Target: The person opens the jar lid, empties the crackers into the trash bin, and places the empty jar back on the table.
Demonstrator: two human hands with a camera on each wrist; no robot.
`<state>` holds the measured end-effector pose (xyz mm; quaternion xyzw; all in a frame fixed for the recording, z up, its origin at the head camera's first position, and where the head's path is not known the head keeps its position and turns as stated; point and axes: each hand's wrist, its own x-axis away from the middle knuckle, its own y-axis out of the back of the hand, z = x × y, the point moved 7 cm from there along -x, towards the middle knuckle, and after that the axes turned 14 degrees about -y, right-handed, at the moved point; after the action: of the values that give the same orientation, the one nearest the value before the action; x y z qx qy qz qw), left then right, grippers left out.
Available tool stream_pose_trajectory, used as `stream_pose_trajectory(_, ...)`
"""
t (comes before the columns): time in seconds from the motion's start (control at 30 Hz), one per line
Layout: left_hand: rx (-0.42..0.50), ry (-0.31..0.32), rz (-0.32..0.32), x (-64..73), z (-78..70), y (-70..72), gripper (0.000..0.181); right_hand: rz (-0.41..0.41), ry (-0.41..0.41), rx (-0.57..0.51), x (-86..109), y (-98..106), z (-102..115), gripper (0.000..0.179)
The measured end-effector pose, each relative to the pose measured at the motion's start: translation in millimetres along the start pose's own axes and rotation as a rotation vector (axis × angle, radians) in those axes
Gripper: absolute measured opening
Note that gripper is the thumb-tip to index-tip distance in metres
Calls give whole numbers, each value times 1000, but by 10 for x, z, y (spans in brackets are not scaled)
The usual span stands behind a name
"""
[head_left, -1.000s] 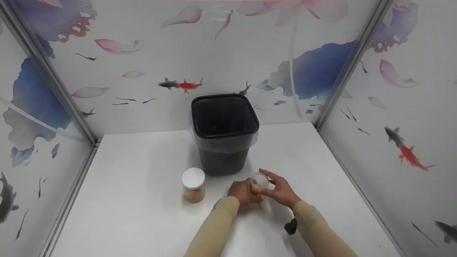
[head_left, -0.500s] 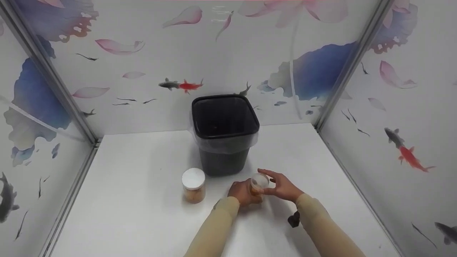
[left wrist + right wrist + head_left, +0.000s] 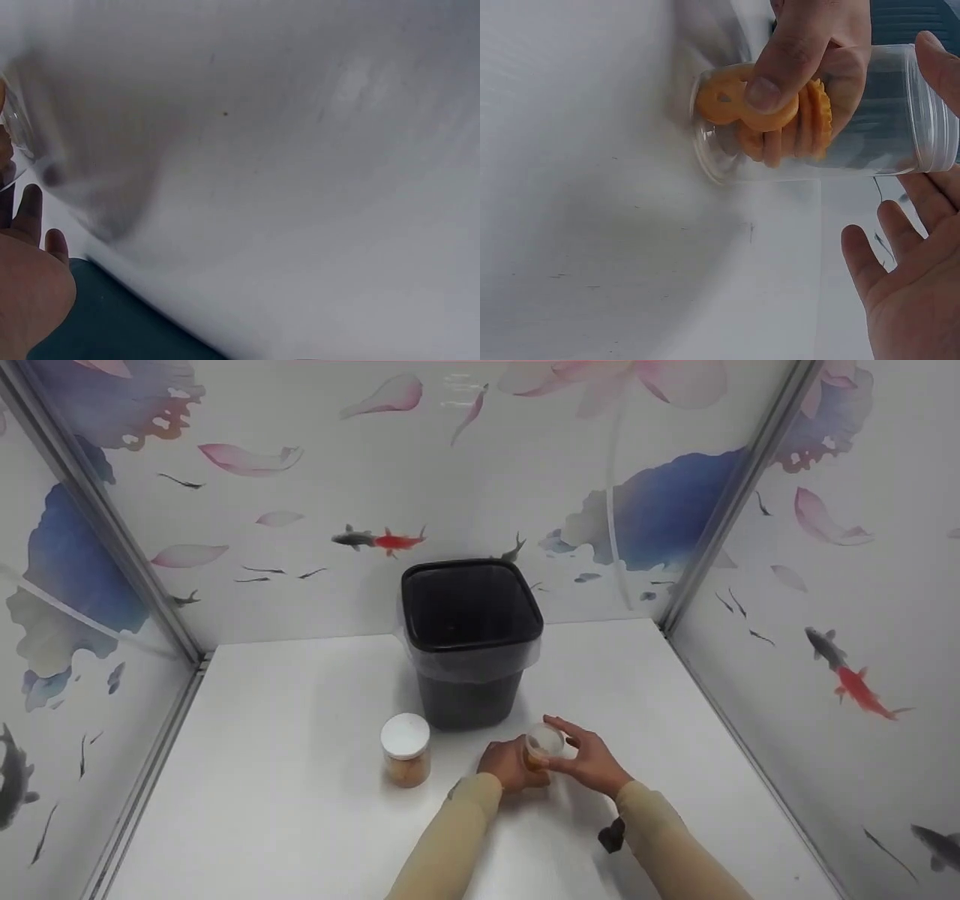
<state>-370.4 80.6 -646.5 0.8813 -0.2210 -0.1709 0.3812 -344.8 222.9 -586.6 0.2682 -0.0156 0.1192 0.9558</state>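
Observation:
Both hands are on a clear plastic jar (image 3: pixel 545 739), right of centre in the head view. My left hand (image 3: pixel 514 765) grips its body, the thumb (image 3: pixel 765 94) lying over the wall. Through the wall show orange-yellow, ring-shaped biscuits (image 3: pixel 724 97) near the jar's base. My right hand (image 3: pixel 596 761) holds the threaded top end (image 3: pixel 930 112) between thumb and fingers, its other fingers (image 3: pixel 866 259) spread loosely below. The left wrist view catches only a piece of the jar and parts of hands at its left edge.
Left of the hands stands a second jar (image 3: pixel 406 765) with a white lid and tan contents. Behind the jars is a black bin (image 3: pixel 472 690) with a clear liner folded over its rim. Printed panels (image 3: pixel 277 585) border the white table (image 3: pixel 300 825) at the back and sides.
Half a second ago the right wrist swung slightly outward to the right; now it is back about where it was. My left hand and both jars stay in place.

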Motion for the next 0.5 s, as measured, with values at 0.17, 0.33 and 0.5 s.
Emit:
stream_pose_trajectory(0.17, 47, 4, -5, -7, 3, -1, 62, 107, 20, 33, -44, 28, 32, 72)
stream_pose_trajectory(0.33, 60, 15, 0, 38, -50, 59, 60, 198, 39, 50, -80, 48, 73, 72)
stream_pose_trajectory(0.5, 19, 35, 6, 7, -5, 10, 65, 106, -24, 52, -46, 25, 38, 73)
